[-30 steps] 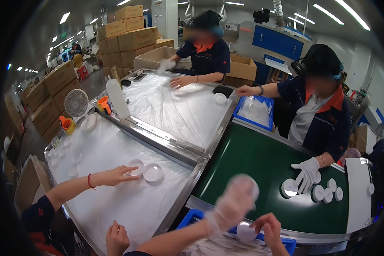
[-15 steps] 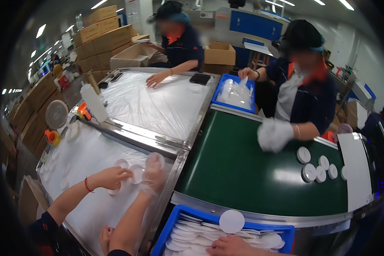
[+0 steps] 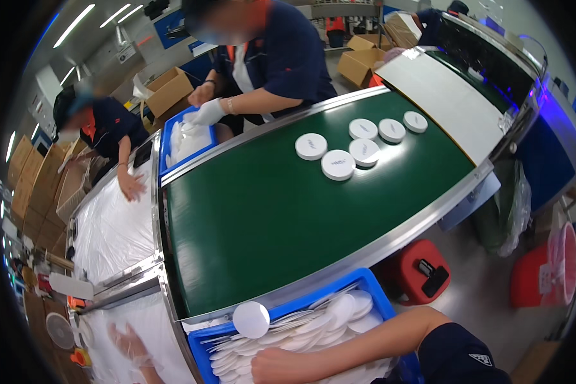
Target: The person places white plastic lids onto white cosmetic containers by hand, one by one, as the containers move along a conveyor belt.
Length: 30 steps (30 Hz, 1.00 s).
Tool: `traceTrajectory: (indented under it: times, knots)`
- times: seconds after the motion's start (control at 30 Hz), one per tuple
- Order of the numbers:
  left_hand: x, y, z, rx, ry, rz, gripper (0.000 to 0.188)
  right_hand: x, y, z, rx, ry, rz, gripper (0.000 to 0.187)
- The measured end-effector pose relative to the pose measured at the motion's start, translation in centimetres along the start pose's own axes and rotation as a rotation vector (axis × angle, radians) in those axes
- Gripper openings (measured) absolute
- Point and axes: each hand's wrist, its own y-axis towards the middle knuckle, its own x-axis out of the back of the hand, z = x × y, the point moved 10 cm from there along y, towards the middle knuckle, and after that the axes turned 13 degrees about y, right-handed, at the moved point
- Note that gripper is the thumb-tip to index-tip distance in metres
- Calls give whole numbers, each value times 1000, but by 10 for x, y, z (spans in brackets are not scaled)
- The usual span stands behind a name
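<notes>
My right hand (image 3: 278,366) reaches in from the lower right, its forearm crossing a blue bin (image 3: 371,285) of thin white discs (image 3: 320,323). The fingers look curled closed against the discs at the bin's near left side; whatever they grip is hidden. One larger round white disc (image 3: 251,320) shows at the bin's far left rim, beyond my hand. My left hand is outside the picture.
Behind the bin runs a green conveyor belt (image 3: 256,237) carrying several round white containers (image 3: 338,165). Across it, a co-worker's gloved hand (image 3: 208,112) is over another blue bin (image 3: 217,150). Left, a co-worker's hand in a clear glove (image 3: 128,342) is above a plastic-covered table (image 3: 109,313).
The view has swung right. My right hand, earlier with fingers laid on the discs, now looks curled. The co-worker's gloved hand has moved from above the belt to the far blue bin.
</notes>
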Motion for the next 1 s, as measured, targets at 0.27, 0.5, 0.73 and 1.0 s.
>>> traceTrajectory:
  times: [0.27,0.5,0.73,1.0]
  knots:
    - [150,-51,-464,-853,-840,373,45,8,3,2,89,105,-32,15]
    - [129,-76,-608,-833,-703,353,75,9,-1,-21,-68,30,-111,12]
    - [135,-32,-482,-409,-1261,919,78,3,-5,-12,-212,-78,-157,10]
    - [101,-91,-269,-209,-1474,1256,80,9,4,-1,-238,-289,-218,10]
